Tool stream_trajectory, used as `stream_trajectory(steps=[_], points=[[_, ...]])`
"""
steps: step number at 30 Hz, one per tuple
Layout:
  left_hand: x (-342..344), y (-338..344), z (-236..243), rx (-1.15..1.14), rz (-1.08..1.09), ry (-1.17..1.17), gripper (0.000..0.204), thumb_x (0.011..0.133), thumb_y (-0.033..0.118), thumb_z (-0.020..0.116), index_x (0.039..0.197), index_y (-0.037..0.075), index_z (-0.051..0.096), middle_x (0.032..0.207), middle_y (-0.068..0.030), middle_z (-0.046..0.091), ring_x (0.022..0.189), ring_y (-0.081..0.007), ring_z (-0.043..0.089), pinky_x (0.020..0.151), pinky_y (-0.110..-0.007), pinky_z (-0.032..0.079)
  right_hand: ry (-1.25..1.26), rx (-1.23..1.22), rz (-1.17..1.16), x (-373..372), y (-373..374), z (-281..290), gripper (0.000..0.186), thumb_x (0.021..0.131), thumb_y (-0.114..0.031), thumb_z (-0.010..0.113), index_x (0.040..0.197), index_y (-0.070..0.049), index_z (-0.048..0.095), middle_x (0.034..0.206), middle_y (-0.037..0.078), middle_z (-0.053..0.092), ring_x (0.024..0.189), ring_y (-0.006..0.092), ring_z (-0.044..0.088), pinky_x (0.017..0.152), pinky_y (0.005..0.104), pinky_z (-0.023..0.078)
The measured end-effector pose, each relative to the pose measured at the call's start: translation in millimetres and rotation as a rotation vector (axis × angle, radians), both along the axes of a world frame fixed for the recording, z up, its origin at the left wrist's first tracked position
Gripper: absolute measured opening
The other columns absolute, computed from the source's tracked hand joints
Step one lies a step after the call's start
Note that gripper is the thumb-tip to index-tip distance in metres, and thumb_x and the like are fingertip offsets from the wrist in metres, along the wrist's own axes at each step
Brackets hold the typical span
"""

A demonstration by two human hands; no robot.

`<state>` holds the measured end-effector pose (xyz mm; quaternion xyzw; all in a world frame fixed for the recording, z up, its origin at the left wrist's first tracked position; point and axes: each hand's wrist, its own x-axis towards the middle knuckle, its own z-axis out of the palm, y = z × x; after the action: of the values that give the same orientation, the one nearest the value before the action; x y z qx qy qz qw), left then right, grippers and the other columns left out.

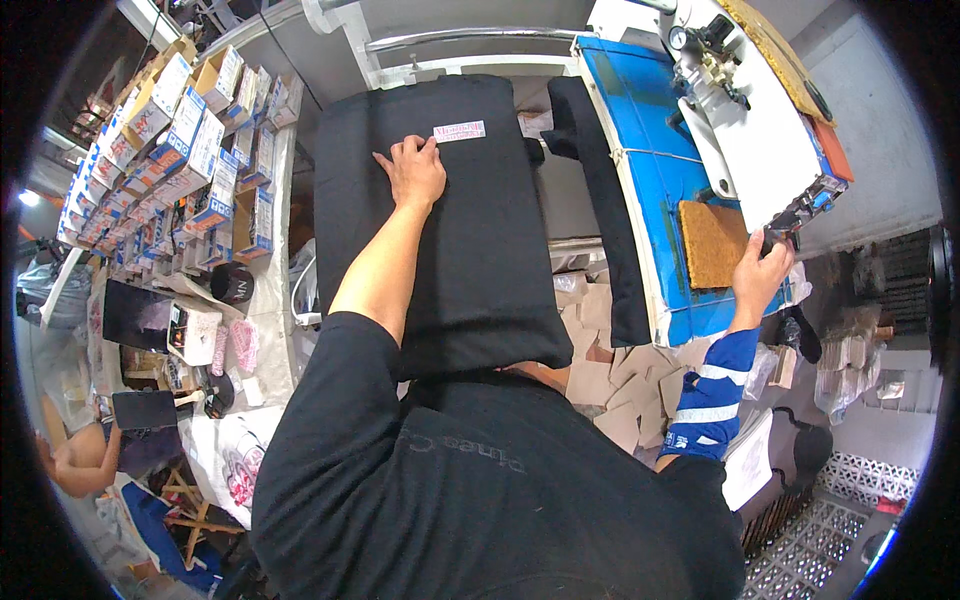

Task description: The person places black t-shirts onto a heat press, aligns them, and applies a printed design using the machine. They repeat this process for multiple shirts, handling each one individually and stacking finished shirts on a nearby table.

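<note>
A black garment (470, 250), probably a T-shirt, lies spread flat over a board in front of me. Near its top sits a small white rectangle with reddish print (459, 132). My left hand (414, 172) rests on the cloth with fingers spread, fingertips just beside the rectangle's left end. Far to the right, my right hand (762, 275) has its fingers closed around a dark part (780, 240) at the near corner of a white machine head (770, 130). A blue sleeve with white stripes (712, 395) covers that forearm.
Right of the garment stands a blue padded board (640, 130) with a brown square pad (712, 245) on it. A gauge (679, 38) tops the machine. Stacked open boxes (185, 140) fill the left table. Brown cardboard pieces (625, 390) lie below. Another person's arm (85, 465) shows far left.
</note>
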<state>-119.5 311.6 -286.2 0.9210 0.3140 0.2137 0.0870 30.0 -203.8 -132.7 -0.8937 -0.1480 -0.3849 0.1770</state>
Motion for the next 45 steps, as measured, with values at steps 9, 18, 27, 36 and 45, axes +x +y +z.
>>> stream_trajectory(steps=[9, 18, 27, 36, 45], points=[[0.5, -2.3, 1.0, 0.000, -0.002, 0.008, 0.031, 0.098, 0.025, 0.059, 0.125, 0.017, 0.070, 0.123, -0.0047, 0.058, 0.125, -0.0284, 0.050, 0.118, -0.073, 0.017, 0.065, -0.035, 0.011, -37.2, 26.6, 15.1, 0.053, 0.084, -0.032, 0.081, 0.115, 0.005, 0.059, 0.123, 0.027, 0.056, 0.128, 0.0441, 0.046, 0.113, 0.0542, 0.032], [2.8, 1.5, -5.2, -0.025, -0.032, -0.140, 0.030, 0.097, 0.024, 0.058, 0.122, 0.014, 0.072, 0.120, -0.0066, 0.063, 0.121, -0.0301, 0.055, 0.118, -0.071, 0.019, 0.064, -0.030, 0.086, -112.9, 96.1, 27.4, 0.056, 0.079, -0.022, 0.082, 0.118, 0.007, 0.053, 0.124, 0.028, 0.052, 0.130, 0.0477, 0.042, 0.113, 0.0578, 0.031], [-121.5, 48.2, 20.6, -0.083, -0.044, -0.682, 0.021, 0.089, 0.006, 0.065, 0.107, 0.003, 0.075, 0.109, -0.0152, 0.068, 0.106, -0.0326, 0.065, 0.095, -0.041, 0.051, 0.081, -0.107, 0.307, -173.8, 129.9, 28.1, 0.078, 0.075, -0.034, 0.086, 0.138, -0.006, 0.050, 0.133, 0.025, 0.047, 0.133, 0.0466, 0.040, 0.110, 0.0627, 0.028], [-413.0, 60.7, -99.5, -0.342, 0.516, -0.345, 0.021, 0.091, 0.008, 0.063, 0.108, 0.001, 0.075, 0.102, -0.0165, 0.070, 0.101, -0.0313, 0.066, 0.091, -0.039, 0.052, 0.131, 0.038, 0.569, -200.2, 195.3, 55.3, 0.119, 0.062, -0.053, 0.092, 0.158, -0.014, 0.033, 0.161, 0.041, 0.005, 0.148, 0.0591, 0.016, 0.117, 0.0616, 0.028], [-470.0, -48.5, -212.8, -0.924, 0.624, -0.223, 0.027, 0.093, 0.018, 0.063, 0.112, 0.002, 0.075, 0.102, -0.0189, 0.075, 0.095, -0.0220, 0.071, 0.085, -0.037, 0.053, -0.004, 0.094, 0.695, -228.6, 239.4, 48.4, 0.112, 0.053, -0.057, 0.091, 0.150, -0.020, 0.048, 0.160, 0.031, 0.023, 0.139, 0.0579, 0.030, 0.110, 0.0659, 0.031]])
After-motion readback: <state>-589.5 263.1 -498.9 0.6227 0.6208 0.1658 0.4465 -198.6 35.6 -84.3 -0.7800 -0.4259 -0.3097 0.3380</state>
